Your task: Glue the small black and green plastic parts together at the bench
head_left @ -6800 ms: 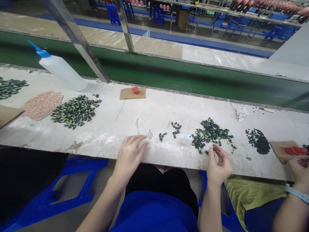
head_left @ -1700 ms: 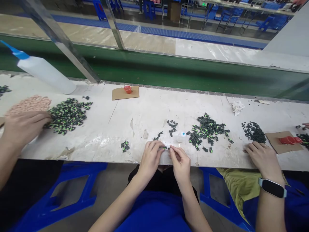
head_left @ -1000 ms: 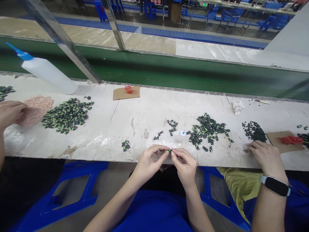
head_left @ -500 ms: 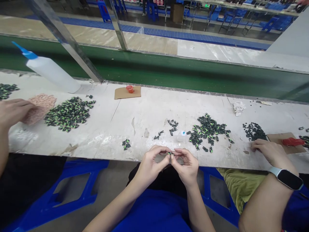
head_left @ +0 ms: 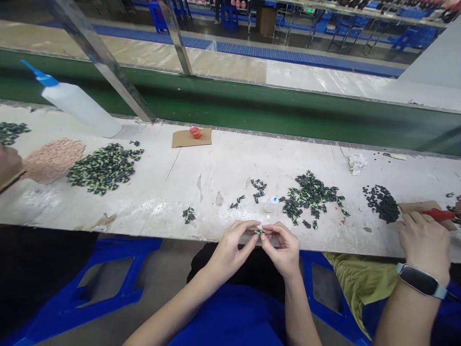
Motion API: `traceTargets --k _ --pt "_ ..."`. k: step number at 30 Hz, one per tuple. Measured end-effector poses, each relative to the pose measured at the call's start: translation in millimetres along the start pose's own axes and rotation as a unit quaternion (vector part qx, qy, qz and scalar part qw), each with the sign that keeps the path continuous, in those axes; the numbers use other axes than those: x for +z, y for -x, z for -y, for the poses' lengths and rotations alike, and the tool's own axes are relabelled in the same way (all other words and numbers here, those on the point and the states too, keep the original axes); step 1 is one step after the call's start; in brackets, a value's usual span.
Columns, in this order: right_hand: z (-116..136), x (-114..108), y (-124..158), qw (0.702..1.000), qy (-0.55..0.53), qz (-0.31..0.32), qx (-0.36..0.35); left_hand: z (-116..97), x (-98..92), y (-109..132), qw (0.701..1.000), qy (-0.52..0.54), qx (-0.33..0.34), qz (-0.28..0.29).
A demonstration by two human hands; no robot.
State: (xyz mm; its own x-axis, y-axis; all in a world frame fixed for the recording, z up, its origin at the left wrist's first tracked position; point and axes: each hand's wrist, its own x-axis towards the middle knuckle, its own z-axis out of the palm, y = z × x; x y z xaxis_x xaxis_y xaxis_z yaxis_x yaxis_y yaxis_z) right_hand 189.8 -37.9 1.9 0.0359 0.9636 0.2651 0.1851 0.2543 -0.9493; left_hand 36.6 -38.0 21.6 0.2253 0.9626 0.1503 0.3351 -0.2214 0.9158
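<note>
My left hand and my right hand meet at the near edge of the white bench. Both pinch one small black-and-green part between their fingertips. Just beyond them a pile of the same black-and-green parts lies on the bench, with a small white bottle beside it. A few loose parts and a tiny cluster lie to the left of the pile.
A co-worker's hand with a watch rests at the right by a dark pile and a red tool. At the left lie a green-black pile, a pink pile and a squeeze bottle. A green conveyor runs behind.
My hands stay pinched together on the small part and have shifted slightly right. The person at the left has drawn a hand off the pink pile. The co-worker's hand at the right moved toward the cardboard.
</note>
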Motion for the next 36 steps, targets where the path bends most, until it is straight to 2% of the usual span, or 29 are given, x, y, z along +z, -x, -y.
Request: traceTargets --k 2,4,7,10,13,16,18,21,25,27,30,32,36 --pt "-2.2 -13.5 -3.4 0.999 0.050 -0.003 -0.015 5.2 -6.6 0.1 1.000 -0.012 -0.014 0.013" --pt "-5.7 -29.8 -8.6 0.993 0.105 -0.048 -0.021 10.9 -21.3 -0.1 0.998 -0.062 -0.024 -0.009" --pt "-11.2 -53.8 -20.1 0.969 0.204 -0.130 -0.053 22.8 -52.4 2.2 0.977 -0.186 -0.046 -0.098" --pt "-14.5 -65.1 -31.0 0.931 0.311 -0.166 -0.099 39.1 -79.6 9.9 0.930 -0.311 -0.065 -0.183" --pt "-17.6 -56.2 -37.2 0.912 0.369 -0.132 -0.118 56.4 -94.2 18.6 0.903 -0.382 -0.054 -0.190" --pt "-23.0 -34.9 -40.4 0.917 0.380 -0.056 -0.107 68.2 -99.7 21.1 0.907 -0.391 -0.040 -0.150" --pt "-26.4 -21.7 -42.6 0.921 0.377 -0.034 -0.092 70.1 -100.2 18.3 0.915 -0.382 -0.035 -0.127" --pt "-27.2 -11.3 -45.0 0.937 0.338 -0.033 -0.083 63.2 -93.5 10.4 0.933 -0.339 -0.012 -0.121" --pt "-18.1 -13.3 -41.0 0.976 0.216 -0.027 -0.018 49.0 -66.6 -0.1 0.969 -0.228 0.057 -0.070" --pt "-11.9 -16.5 -36.0 0.986 0.160 -0.027 0.025 46.5 -49.7 -4.5 0.976 -0.200 0.083 -0.037" --pt "-5.3 -20.5 -28.2 0.994 0.091 -0.047 0.038 49.6 -31.2 -10.0 0.976 -0.194 0.095 -0.021" --pt "-4.4 -22.4 -24.2 0.996 0.052 -0.072 0.033 53.7 -26.9 -11.7 0.977 -0.192 0.089 -0.031" --pt "-11.0 -22.0 -19.8 0.993 -0.029 -0.103 0.050 60.5 -31.7 -8.1 0.981 -0.175 0.076 -0.044"
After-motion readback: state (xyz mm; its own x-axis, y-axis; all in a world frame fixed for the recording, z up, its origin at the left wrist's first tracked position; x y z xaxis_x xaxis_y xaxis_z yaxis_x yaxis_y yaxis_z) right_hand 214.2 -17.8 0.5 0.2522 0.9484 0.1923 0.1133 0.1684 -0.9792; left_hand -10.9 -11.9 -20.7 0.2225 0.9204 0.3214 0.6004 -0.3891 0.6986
